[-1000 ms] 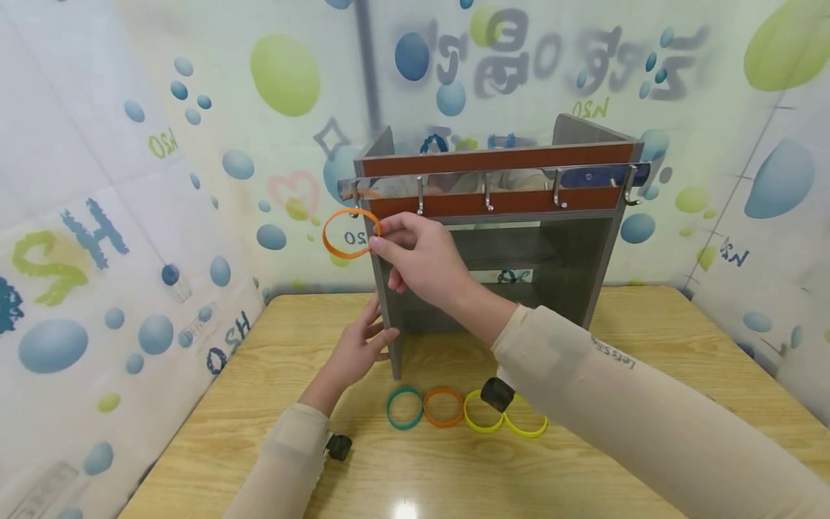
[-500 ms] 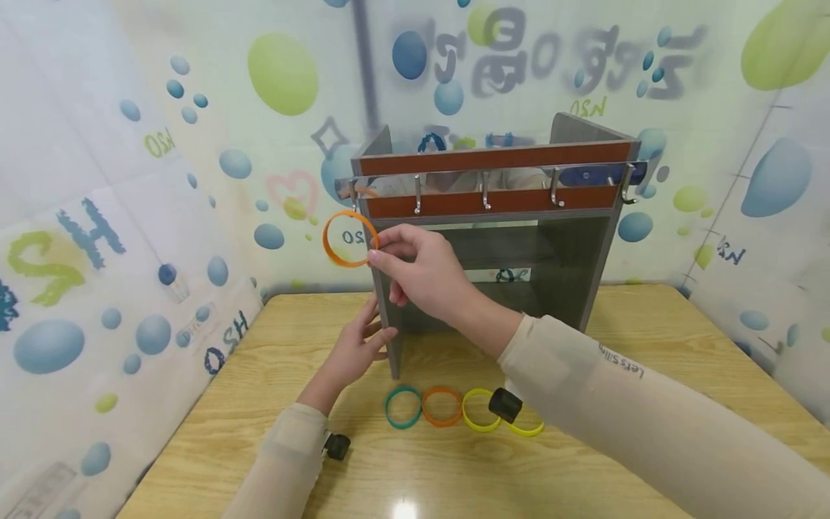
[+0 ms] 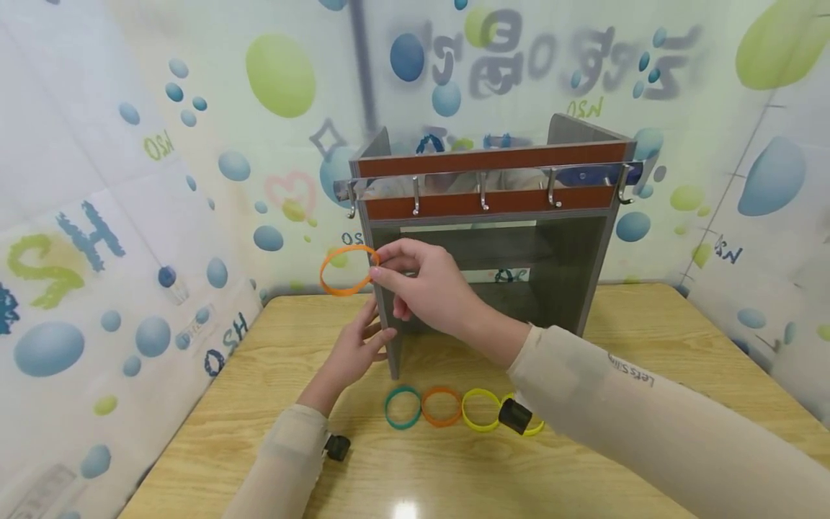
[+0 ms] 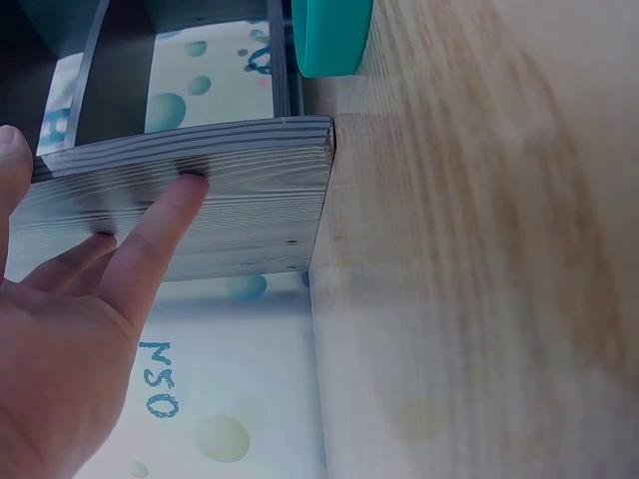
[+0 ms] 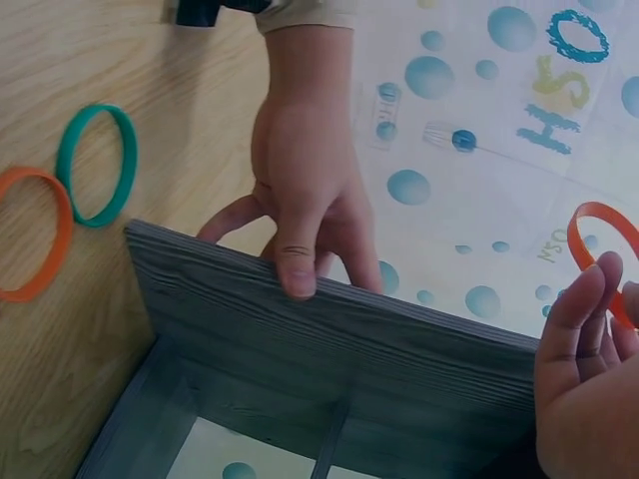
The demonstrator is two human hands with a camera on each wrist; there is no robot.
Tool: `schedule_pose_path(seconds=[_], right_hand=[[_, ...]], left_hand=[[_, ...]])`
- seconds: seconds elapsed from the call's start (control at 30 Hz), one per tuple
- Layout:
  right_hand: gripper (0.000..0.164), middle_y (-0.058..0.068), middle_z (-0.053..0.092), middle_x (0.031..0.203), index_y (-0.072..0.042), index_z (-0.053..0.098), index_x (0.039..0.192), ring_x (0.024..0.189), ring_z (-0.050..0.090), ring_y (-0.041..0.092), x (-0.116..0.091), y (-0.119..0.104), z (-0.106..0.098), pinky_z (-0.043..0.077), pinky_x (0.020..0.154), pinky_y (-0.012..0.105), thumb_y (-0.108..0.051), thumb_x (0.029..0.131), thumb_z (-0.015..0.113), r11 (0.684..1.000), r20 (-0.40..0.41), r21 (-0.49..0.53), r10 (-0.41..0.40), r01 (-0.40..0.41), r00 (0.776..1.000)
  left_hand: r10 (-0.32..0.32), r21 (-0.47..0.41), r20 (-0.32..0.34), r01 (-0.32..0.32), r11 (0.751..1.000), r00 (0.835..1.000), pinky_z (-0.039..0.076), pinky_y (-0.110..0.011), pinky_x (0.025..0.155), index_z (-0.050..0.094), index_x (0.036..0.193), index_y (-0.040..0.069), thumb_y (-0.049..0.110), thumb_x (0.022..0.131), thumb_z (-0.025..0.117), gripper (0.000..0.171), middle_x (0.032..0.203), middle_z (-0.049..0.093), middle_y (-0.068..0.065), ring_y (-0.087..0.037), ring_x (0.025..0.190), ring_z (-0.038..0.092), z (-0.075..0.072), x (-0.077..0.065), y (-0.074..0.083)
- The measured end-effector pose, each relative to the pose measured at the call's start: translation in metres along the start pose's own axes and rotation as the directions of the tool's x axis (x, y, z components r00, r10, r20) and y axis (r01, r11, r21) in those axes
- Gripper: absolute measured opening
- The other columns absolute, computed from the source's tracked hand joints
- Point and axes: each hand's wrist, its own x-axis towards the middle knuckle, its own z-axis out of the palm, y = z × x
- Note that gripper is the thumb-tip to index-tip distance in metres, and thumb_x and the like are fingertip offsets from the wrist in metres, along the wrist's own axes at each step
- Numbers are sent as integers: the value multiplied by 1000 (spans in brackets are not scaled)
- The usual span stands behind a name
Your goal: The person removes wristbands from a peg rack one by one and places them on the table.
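An orange wristband (image 3: pixel 350 271) is pinched between the thumb and fingers of my right hand (image 3: pixel 434 285). It hangs out to the left of the grey shelf unit, below the leftmost hook (image 3: pixel 351 202). My left hand (image 3: pixel 350 349) rests on the unit's left side panel (image 3: pixel 389 346), its thumb at the front edge. In the left wrist view its extended fingers (image 4: pixel 160 235) touch the panel's outer face. On the table in front of the unit lie a teal wristband (image 3: pixel 403 408), another orange wristband (image 3: pixel 442 407) and two yellow wristbands (image 3: pixel 481 411), one partly hidden by the right wrist's camera.
A clear rail with several metal hooks (image 3: pixel 483 193) runs across the red-brown front board (image 3: pixel 454 167) of the unit. The wooden table (image 3: pixel 259 432) meets a wall covering (image 3: pixel 194 216) printed with bubbles at the back and sides.
My right hand has moved down with the orange wristband, away from the leftmost hook, and the band has tilted flatter. The left hand stays on the side panel.
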Motion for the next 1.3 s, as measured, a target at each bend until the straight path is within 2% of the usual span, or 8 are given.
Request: schedule_pose_path(seconds=[0.13, 0.3, 0.37, 0.53, 0.7, 0.87, 1.1, 1.3], right_hand=[[26, 18, 77, 115, -7, 69, 126, 56, 62, 18, -8, 9, -6, 59, 58, 31, -20, 104, 72, 999, 10, -23, 48, -48, 999], [26, 10, 78, 113, -11, 70, 126, 57, 64, 19, -21, 21, -20, 59, 59, 31, -23, 104, 73, 990, 7, -49, 131, -131, 991], [26, 7, 78, 113, -12, 70, 127, 58, 63, 19, -27, 26, -27, 60, 59, 31, -23, 104, 73, 987, 5, -51, 151, -151, 988], [25, 11, 77, 115, -12, 70, 127, 58, 62, 19, -43, 39, -44, 60, 59, 31, -22, 104, 72, 981, -6, -58, 183, -183, 983], [23, 10, 77, 109, -12, 71, 124, 59, 62, 18, -58, 55, -59, 61, 61, 34, -23, 104, 72, 969, -26, -40, 242, -243, 970], [29, 3, 76, 102, -6, 69, 126, 59, 62, 18, -73, 72, -74, 61, 62, 34, -25, 104, 73, 957, -55, -23, 288, -290, 956], [38, -3, 77, 91, -1, 69, 130, 59, 63, 18, -95, 93, -96, 61, 62, 33, -28, 104, 73, 943, -110, -26, 326, -331, 939], [42, -5, 76, 94, 3, 67, 137, 59, 61, 14, -114, 105, -116, 58, 60, 30, -25, 106, 70, 921, -150, -4, 384, -389, 911]], left_hand=[[-13, -8, -7, 13, 1000, 1000, 67, -51, 85, 19, 171, 42, 18, 109, 63, 80, 174, 33, -15, -52, 149, 48, 1, 0, -1], [-38, -3, -27, 38, 999, 999, 67, -47, 85, 20, 170, 43, 21, 110, 63, 78, 174, 33, -14, -50, 149, 47, 2, 0, 0], [-32, 7, -32, 32, 999, 999, 68, -47, 85, 20, 171, 42, 20, 109, 63, 78, 174, 33, -14, -51, 149, 48, 2, 0, 1], [7, 18, -28, -6, 1000, 1000, 67, -52, 83, 16, 172, 36, 14, 109, 63, 82, 174, 31, -18, -53, 147, 48, 2, -1, 3], [-11, 26, -30, 12, 1000, 999, 66, -53, 86, 15, 173, 36, 14, 109, 62, 82, 175, 30, -18, -50, 149, 47, 2, -1, 2], [-17, 27, -28, 18, 999, 999, 66, -54, 87, 16, 172, 38, 17, 109, 63, 81, 175, 32, -15, -47, 150, 48, 4, 0, 2], [-10, 20, -25, 11, 1000, 1000, 66, -55, 86, 16, 172, 39, 17, 109, 62, 81, 175, 31, -17, -50, 150, 46, 3, -1, 0], [-5, 27, -31, 5, 1000, 1000, 66, -55, 84, 17, 172, 40, 17, 109, 62, 80, 175, 32, -17, -49, 150, 47, 4, -1, 2]])
